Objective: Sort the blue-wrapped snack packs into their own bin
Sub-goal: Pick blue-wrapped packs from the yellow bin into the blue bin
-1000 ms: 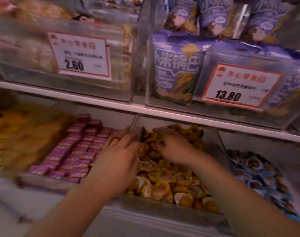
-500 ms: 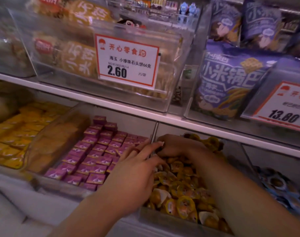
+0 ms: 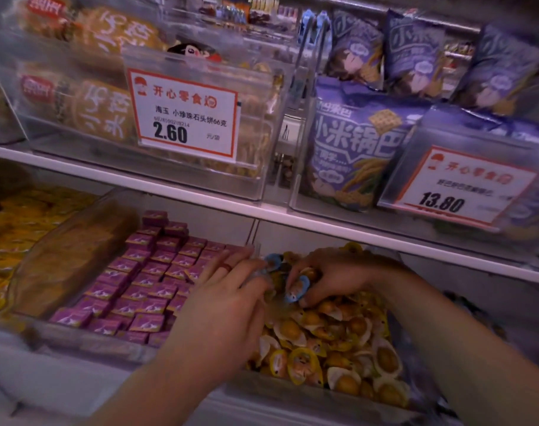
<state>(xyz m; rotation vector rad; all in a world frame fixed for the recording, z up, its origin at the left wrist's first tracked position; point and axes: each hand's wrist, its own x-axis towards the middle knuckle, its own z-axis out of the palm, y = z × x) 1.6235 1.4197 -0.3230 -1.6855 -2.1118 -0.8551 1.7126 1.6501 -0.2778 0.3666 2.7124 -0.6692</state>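
Here, two blue-wrapped snack packs show in the middle bin (image 3: 339, 392), which is heaped with yellow snack packs (image 3: 323, 336). One blue pack (image 3: 296, 291) is pinched in the curled fingers of the right hand (image 3: 336, 279) at the back of the heap. The other blue pack (image 3: 273, 263) sits at the fingertips of the left hand (image 3: 222, 305), against the clear divider (image 3: 256, 250); blur makes it hard to say whether those fingers grip it or only touch it. The two hands are close together over the far end of the bin.

Just left of the divider, a bin holds rows of small purple boxes (image 3: 145, 281). Further left lie yellow packets (image 3: 13, 238) behind a clear wall. On the shelf above, one clear bin with orange-lettered bags (image 3: 99, 115) carries a price card (image 3: 185, 115) reading 2.60, and beside it a bin of purple bags (image 3: 354, 149) carries a second card (image 3: 458, 189) reading 13.80.
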